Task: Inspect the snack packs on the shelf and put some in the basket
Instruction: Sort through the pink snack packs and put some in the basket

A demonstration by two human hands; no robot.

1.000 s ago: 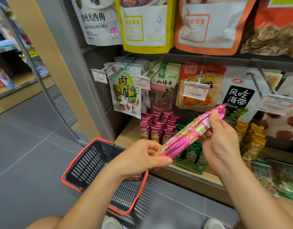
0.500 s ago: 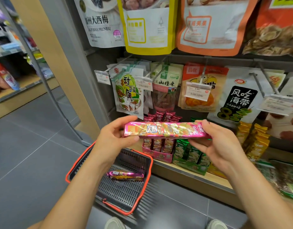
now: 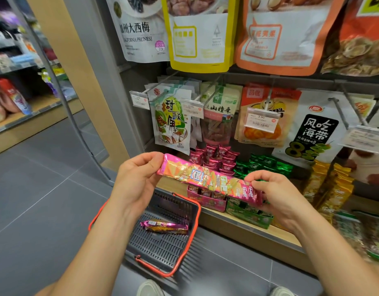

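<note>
While our left hand (image 3: 137,178) pinched the upper left end of a long pink snack pack (image 3: 207,178) between thumb and curled fingers, our right hand (image 3: 278,195) gripped the lower right end, fingers curled round the wrapper. We held the pack in the air, printed face toward us, slanting down from left to right, in front of the bottom shelf (image 3: 248,226) and above the far end of the basket (image 3: 198,212).

That dark grey basket with its red rim stood on the grey tiled floor (image 3: 45,189), close against the shelf's front edge. On its slotted bottom lay a second foil snack pack (image 3: 165,226), purple and gold, crosswise and apart from our hands.

Behind the held pack, near the shelf's front edge, we saw an open box of small pink packets (image 3: 214,157), a box of green packets (image 3: 263,165) just beside it on the right, and yellow packets (image 3: 331,184) further right. Above these, pouches hung from pegs: a white and green one (image 3: 170,124) at the left end, a hawthorn strip pouch (image 3: 218,122) next, and a white kelp pouch (image 3: 314,133) to the right. A price tag (image 3: 261,120) reading 3.90 hung before an orange pouch (image 3: 269,99) between them.
</note>
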